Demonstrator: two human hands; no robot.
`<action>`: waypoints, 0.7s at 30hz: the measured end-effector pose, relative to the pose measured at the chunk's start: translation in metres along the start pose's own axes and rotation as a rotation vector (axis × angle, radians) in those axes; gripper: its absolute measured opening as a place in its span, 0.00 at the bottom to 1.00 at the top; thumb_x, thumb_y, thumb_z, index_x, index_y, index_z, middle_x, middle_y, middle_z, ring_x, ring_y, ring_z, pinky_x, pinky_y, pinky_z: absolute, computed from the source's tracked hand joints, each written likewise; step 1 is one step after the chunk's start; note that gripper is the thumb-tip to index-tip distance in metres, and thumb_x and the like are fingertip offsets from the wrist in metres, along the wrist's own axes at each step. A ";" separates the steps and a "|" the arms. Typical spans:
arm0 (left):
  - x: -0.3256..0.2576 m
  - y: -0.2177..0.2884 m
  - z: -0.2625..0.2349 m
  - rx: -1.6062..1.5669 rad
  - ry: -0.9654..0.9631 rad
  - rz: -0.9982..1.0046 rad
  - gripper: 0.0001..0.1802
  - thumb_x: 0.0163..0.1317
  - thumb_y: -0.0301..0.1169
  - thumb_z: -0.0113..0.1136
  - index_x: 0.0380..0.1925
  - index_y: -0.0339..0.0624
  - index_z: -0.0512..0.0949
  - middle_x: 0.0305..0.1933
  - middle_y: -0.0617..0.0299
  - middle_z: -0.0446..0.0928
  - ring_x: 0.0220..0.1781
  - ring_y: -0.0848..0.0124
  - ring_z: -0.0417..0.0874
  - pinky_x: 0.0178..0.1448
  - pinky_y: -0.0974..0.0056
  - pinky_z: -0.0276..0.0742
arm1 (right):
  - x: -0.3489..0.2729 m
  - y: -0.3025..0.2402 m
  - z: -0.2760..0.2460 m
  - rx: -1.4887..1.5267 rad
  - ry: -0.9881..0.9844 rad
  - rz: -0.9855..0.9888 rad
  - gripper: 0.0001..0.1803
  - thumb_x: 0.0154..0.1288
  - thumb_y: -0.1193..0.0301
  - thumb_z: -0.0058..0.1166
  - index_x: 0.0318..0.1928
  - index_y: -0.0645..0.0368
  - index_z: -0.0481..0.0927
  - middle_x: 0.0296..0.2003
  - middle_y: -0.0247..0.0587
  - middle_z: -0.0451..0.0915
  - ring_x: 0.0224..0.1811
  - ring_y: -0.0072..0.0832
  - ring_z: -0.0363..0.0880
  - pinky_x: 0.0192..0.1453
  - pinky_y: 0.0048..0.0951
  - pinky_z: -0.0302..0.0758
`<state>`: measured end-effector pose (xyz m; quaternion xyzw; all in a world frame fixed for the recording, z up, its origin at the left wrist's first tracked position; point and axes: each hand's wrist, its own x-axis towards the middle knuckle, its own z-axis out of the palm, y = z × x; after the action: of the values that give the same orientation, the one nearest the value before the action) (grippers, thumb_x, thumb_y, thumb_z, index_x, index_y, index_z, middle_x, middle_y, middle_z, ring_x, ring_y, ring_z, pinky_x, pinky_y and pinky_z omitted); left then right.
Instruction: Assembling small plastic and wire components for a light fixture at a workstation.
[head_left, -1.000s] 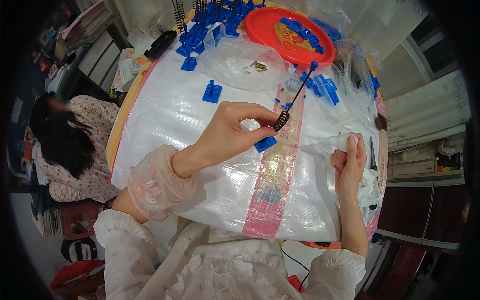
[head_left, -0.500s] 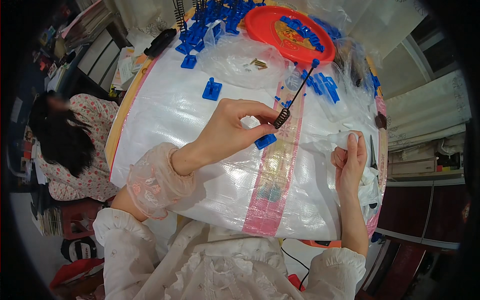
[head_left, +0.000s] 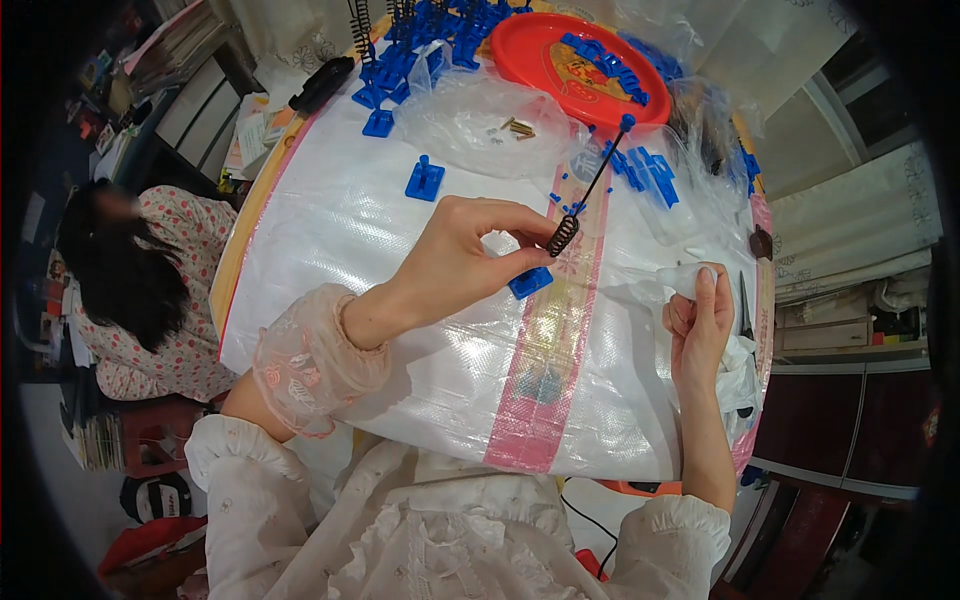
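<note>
In my left hand (head_left: 470, 240), thumb and fingers pinch a black coil spring (head_left: 564, 236). A thin black rod (head_left: 597, 183) rises from the coil, tilted up to the right, with a blue knob (head_left: 627, 122) on its end. Just below those fingertips is a blue base (head_left: 531, 282); whether the spring joins it is hidden. My right hand (head_left: 698, 320) is closed, index finger raised, against a crumpled-looking white piece (head_left: 680, 278); what exactly it grips I cannot make out. Another blue base with a short peg (head_left: 425, 178) stands beyond my left hand.
A red tray (head_left: 515, 65) holds blue parts at the back. Blue bases with black springs (head_left: 380, 85) crowd the far left. A clear plastic bag (head_left: 470, 125) bears small brass pins (head_left: 518, 128). Scissors (head_left: 746, 305) lie at the right edge. Another person (head_left: 150, 290) is at the left.
The rod's blue knob has shifted very slightly left and away from me. Both hands keep nearly the same place and grip.
</note>
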<state>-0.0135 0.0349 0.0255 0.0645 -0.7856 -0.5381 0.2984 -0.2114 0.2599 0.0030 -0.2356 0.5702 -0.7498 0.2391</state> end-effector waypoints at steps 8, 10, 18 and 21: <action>0.002 0.000 0.000 0.005 -0.017 0.005 0.11 0.55 0.20 0.72 0.40 0.33 0.88 0.40 0.55 0.88 0.41 0.71 0.88 0.48 0.67 0.82 | 0.002 0.000 -0.001 0.039 0.022 0.084 0.11 0.82 0.60 0.49 0.43 0.53 0.69 0.17 0.20 0.55 0.16 0.11 0.48 0.22 0.22 0.45; 0.002 0.000 0.000 -0.008 -0.020 -0.013 0.11 0.56 0.20 0.72 0.40 0.33 0.87 0.40 0.56 0.88 0.41 0.71 0.88 0.49 0.67 0.82 | 0.004 -0.004 -0.002 0.079 0.057 0.120 0.12 0.81 0.59 0.50 0.40 0.52 0.69 0.17 0.21 0.55 0.16 0.12 0.49 0.23 0.23 0.47; 0.002 0.001 0.000 0.001 -0.022 -0.004 0.10 0.56 0.19 0.71 0.39 0.33 0.87 0.40 0.56 0.88 0.41 0.71 0.87 0.50 0.67 0.82 | 0.032 -0.004 -0.049 0.623 -0.003 0.158 0.10 0.77 0.65 0.53 0.39 0.56 0.72 0.30 0.36 0.72 0.27 0.21 0.64 0.30 0.25 0.62; 0.002 0.003 0.000 -0.005 -0.026 -0.003 0.09 0.56 0.19 0.70 0.38 0.32 0.87 0.39 0.56 0.88 0.41 0.72 0.87 0.49 0.67 0.81 | 0.039 -0.011 -0.065 0.667 -0.107 0.027 0.10 0.75 0.67 0.56 0.48 0.59 0.75 0.45 0.45 0.80 0.45 0.29 0.75 0.49 0.31 0.74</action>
<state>-0.0147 0.0350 0.0289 0.0580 -0.7880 -0.5415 0.2872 -0.2836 0.2863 0.0009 -0.1760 0.2833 -0.8784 0.3424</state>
